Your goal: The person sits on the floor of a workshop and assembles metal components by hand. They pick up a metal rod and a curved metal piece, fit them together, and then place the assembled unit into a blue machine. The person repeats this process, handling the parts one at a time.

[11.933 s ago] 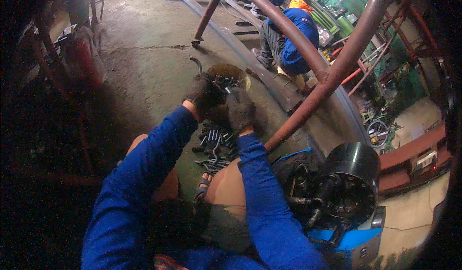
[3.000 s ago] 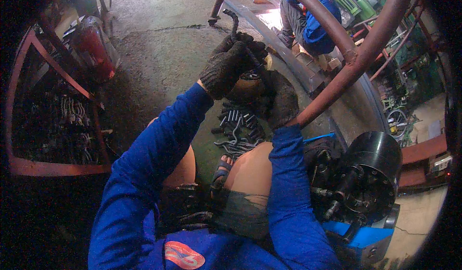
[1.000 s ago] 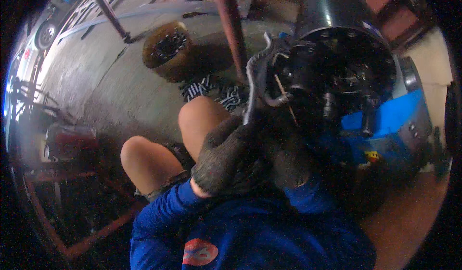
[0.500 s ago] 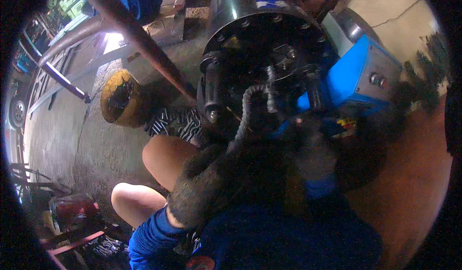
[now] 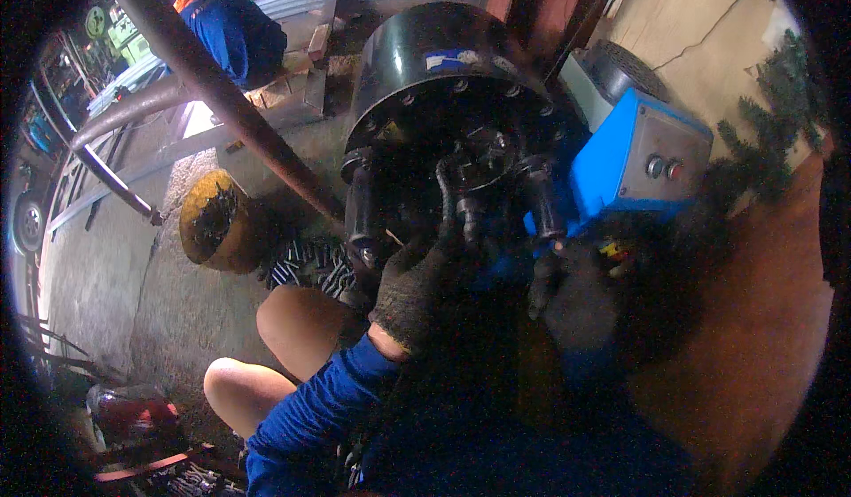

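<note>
My left hand (image 5: 410,289), in a dark knitted glove, is closed on the lower end of a ribbed steel bar (image 5: 447,197). The bar rises into the dark front of a machine with a black round drum (image 5: 386,58). Bolts ring the drum's face, and two black cylinders (image 5: 360,209) (image 5: 542,197) stand out from it at either side. My gloved right hand (image 5: 581,297) is below the right cylinder, beside a small yellow and red part (image 5: 613,251). Its fingers look curled, but deep shadow hides what they hold.
A blue control box (image 5: 647,156) with two buttons stands right of the drum. Leftward are a yellow bucket-like container (image 5: 211,222), short metal pieces (image 5: 310,265) on the floor and a slanting brown pipe (image 5: 239,107). Another person (image 5: 232,36) in blue crouches at the far left.
My left hand has moved forward and up, carrying the ribbed bar closer to the drum's face. The right hand stays in about the same place. The view has shifted slightly.
</note>
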Demonstrator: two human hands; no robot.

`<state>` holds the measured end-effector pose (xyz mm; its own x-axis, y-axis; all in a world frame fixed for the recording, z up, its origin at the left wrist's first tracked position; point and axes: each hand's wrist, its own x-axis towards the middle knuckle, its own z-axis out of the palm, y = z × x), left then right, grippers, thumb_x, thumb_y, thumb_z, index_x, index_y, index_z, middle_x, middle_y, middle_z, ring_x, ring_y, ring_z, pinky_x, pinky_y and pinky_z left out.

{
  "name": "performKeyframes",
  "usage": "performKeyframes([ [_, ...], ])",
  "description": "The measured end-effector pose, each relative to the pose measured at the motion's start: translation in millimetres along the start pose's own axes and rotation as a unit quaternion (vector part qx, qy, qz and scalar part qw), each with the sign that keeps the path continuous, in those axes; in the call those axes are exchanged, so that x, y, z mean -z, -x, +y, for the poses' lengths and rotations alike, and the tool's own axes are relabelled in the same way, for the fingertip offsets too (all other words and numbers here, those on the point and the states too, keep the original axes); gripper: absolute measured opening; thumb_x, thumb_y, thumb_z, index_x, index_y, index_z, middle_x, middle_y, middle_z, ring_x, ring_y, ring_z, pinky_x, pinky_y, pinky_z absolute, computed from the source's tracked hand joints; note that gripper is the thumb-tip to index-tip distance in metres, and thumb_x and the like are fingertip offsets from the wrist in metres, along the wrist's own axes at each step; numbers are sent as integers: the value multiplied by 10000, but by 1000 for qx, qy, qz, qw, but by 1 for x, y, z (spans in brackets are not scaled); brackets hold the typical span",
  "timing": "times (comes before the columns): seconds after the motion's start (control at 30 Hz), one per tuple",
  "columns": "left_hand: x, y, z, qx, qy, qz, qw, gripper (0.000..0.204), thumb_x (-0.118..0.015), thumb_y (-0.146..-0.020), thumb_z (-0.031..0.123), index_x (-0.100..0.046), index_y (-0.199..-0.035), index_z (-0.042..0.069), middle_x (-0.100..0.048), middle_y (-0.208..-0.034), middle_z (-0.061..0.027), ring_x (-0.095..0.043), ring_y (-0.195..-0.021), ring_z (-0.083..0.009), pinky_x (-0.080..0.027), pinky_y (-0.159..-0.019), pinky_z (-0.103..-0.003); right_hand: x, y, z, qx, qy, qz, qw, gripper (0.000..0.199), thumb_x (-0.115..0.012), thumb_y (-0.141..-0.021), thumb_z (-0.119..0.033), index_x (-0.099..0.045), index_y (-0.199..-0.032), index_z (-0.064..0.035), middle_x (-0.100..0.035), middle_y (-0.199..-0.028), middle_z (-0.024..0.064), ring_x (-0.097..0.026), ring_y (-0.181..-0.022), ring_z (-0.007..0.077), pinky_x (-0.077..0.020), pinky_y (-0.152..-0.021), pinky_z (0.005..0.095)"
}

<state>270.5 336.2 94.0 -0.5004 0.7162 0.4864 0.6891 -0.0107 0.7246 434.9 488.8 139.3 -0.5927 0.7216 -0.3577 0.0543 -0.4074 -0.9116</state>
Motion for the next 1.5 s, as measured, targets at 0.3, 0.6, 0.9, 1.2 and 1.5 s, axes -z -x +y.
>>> performKeyframes([
  [0.3,-51,-31,-16,129,167,-1,978,303,-620,-1001,186,-644,-1268,45,-699,-1111,-106,-672,-912,-194,-539,-759,-321,26,-16,11,-52,-137,-32,989,231,-603,-985,-345,-618,-1030,-118,-670,-794,89,-648,-598,268,-547,-558,436],
  [0.6,-48,-75,-19,56,-95,-60,992,629,-671,-912,212,-463,-1502,143,-688,-1265,-156,-690,-1090,-366,-549,-935,-471,75,-46,20,-137,-173,-136,966,309,-597,-973,-401,-675,-947,-104,-697,-794,94,-679,-636,323,-573,-628,510],
  [0.9,-33,-107,-64,-33,-39,-31,998,476,-674,-917,179,-597,-1386,171,-709,-1270,-120,-696,-1124,-343,-550,-927,-423,71,-42,4,-148,-193,-111,964,211,-582,-1022,-327,-645,-1002,-126,-681,-821,75,-663,-627,287,-579,-622,420],
  [1.2,-42,-122,-92,24,-124,1,992,366,-708,-905,360,-711,-1189,128,-738,-1097,-181,-697,-1015,-431,-566,-839,-494,65,-28,15,-1,-178,-106,978,158,-565,-1035,-239,-615,-1084,-98,-668,-959,82,-653,-757,229,-558,-669,354],
  [1.5,-42,-126,-81,61,-130,10,990,347,-677,-936,357,-706,-1181,113,-741,-1074,-200,-705,-991,-436,-573,-816,-510,62,-24,-8,410,167,211,871,236,-561,-1017,-173,-632,-1220,-75,-606,-1281,131,-583,-1138,293,-491,-956,406],
])
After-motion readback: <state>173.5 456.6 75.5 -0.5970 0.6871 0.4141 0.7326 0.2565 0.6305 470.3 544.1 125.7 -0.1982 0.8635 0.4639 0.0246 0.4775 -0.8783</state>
